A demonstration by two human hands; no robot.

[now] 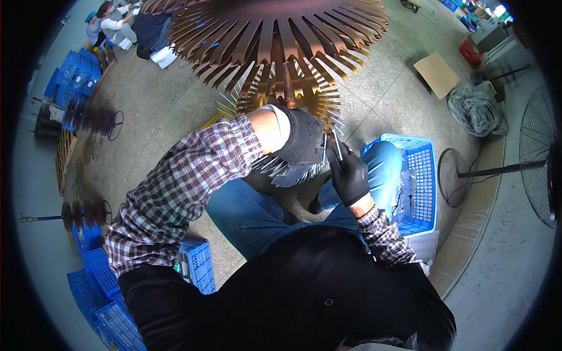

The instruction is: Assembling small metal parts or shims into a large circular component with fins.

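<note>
Blue crates: a stack (117, 319) stands at the lower left; more crates (79, 73) are piled at the upper left.
Dark tiered stands: two of them, one (82, 213) nearer the person and one (85, 117) beyond it, both seen lying sideways across the left rim.
Co-workers: people (114, 26) are low down at the upper left, well apart from the work.
Small blue crate: it (199, 266) is on the floor beside the person's left leg.
Bronze rack: its slotted, tiered discs (280, 52) rise around a central post in front of the person; thin silver pieces (293, 175) bristle from the lowest part.
Left hand: in a dark knitted glove (307, 137), it reaches in at the lower tiers; its fingers are hidden, so its grip cannot be told.
Silver strip: slim and pale (338, 147), it stands tilted just right of the left hand, near the rack's edge.
Right hand: black-gloved (351, 178), its grip narrow, holding the strip.
Blue basket: it (434, 175) stands beside the right leg, dark pieces inside.
Cardboard sheet: tan (436, 75), on the floor.
Fan: round, wire-caged (537, 155), at far right.
</note>
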